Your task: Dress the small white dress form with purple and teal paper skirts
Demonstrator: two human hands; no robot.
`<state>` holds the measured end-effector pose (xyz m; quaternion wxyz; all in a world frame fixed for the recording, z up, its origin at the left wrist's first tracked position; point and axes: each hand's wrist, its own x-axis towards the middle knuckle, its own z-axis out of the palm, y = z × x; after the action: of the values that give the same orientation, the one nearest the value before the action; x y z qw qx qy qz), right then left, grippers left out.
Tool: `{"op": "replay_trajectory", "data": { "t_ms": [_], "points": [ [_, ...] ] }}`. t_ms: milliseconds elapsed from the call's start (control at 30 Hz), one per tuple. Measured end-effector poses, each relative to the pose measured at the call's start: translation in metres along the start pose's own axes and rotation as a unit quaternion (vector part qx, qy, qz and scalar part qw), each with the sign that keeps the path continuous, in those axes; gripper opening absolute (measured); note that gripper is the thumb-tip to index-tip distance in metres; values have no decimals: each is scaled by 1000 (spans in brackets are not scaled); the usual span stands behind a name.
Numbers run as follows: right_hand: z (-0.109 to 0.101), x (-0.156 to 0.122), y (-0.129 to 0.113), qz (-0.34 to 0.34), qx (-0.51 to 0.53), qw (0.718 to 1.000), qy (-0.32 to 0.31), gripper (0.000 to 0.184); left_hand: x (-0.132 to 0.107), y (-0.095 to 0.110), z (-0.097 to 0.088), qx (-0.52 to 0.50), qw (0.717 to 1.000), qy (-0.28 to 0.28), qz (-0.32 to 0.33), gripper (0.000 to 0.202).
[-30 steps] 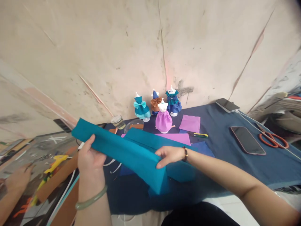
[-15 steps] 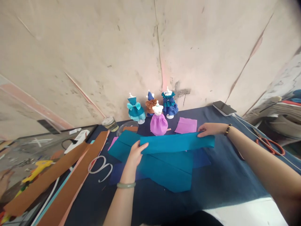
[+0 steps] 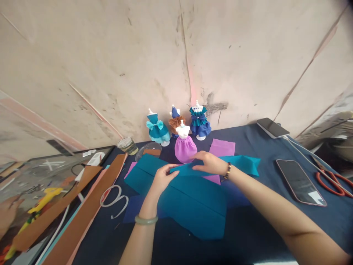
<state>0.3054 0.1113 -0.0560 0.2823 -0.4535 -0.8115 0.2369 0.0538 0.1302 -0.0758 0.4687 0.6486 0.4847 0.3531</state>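
My left hand (image 3: 163,180) pinches the left end of a teal strip (image 3: 238,162), thin and papery or cloth-like. Fingers of my right hand (image 3: 207,162) are closed on the strip farther along, and its free end sticks out to the right, slightly twisted. Beneath lies a larger teal sheet (image 3: 198,202) with a crease across it, over dark blue pieces (image 3: 134,209). Just behind my right hand stands a small white dress form in a purple skirt (image 3: 185,148). A purple piece (image 3: 223,147) lies to its right.
More dressed mini forms (image 3: 157,127) stand by the wall. Left are a jar (image 3: 127,145), a clear dish (image 3: 140,151), a white cord (image 3: 111,203), brown strips (image 3: 91,213), a yellow glue gun (image 3: 45,198) and another person's hand (image 3: 8,215). Right are phones (image 3: 300,182) and red-handled scissors (image 3: 329,184).
My right hand has slid left along the strip, towards my left hand, which still holds the end. The strip's right end now hangs free. A phone on the right has come into sight.
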Motion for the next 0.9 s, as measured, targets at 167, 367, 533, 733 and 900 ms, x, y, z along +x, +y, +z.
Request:
{"op": "replay_trajectory", "data": {
  "t_ms": [167, 367, 533, 733, 900],
  "points": [
    [4, 22, -4, 9, 48, 997, -52, 17, 3, 10, -10, 23, 999, -13, 21, 28],
    [-19, 29, -11, 33, 55, 998, 6, 29, 24, 16, 3, 17, 999, 10, 50, 36],
    [-28, 31, -9, 36, -7, 996, 77, 19, 39, 22, 16, 9, 996, 58, 70, 25],
    [-27, 34, -2, 31, 16, 996, 80, 21, 46, 32, 19, -16, 991, 100, 84, 27],
    [-25, 35, 2, 31, 33, 995, 84, 23, 52, 32, 22, -18, 990, 109, 82, 24]
  ]
}}
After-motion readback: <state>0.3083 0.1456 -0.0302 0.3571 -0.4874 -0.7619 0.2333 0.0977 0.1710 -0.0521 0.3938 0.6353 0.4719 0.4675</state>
